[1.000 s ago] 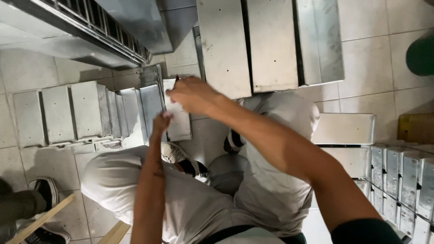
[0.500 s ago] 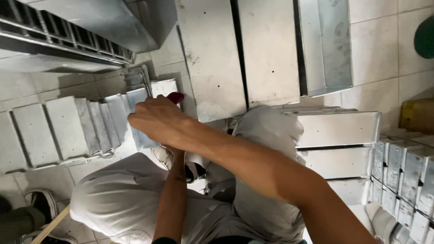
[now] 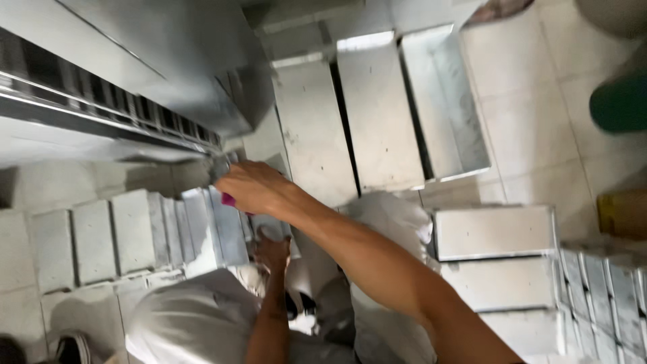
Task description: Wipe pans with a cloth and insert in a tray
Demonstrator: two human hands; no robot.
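Note:
My right hand (image 3: 255, 189) reaches across to the left, its fingers closed around a small pink object (image 3: 228, 199). It hovers at the right end of a row of grey metal boxes (image 3: 135, 229) standing on edge on the tiled floor. My left hand (image 3: 273, 251) is lower, between my knees, gripping the bottom of a grey metal box (image 3: 268, 226) that my right forearm partly hides. My knees in light trousers (image 3: 189, 317) fill the bottom of the view.
Long open metal trays (image 3: 377, 114) lie side by side ahead. More metal boxes (image 3: 495, 232) are stacked at the right, with a row (image 3: 606, 290) at the far right. A slotted metal frame (image 3: 101, 101) runs along the upper left. A green object (image 3: 620, 101) sits at the right edge.
My right hand has moved left and away from the top of the held box toward the row of boxes. The view has shifted closer and to the right.

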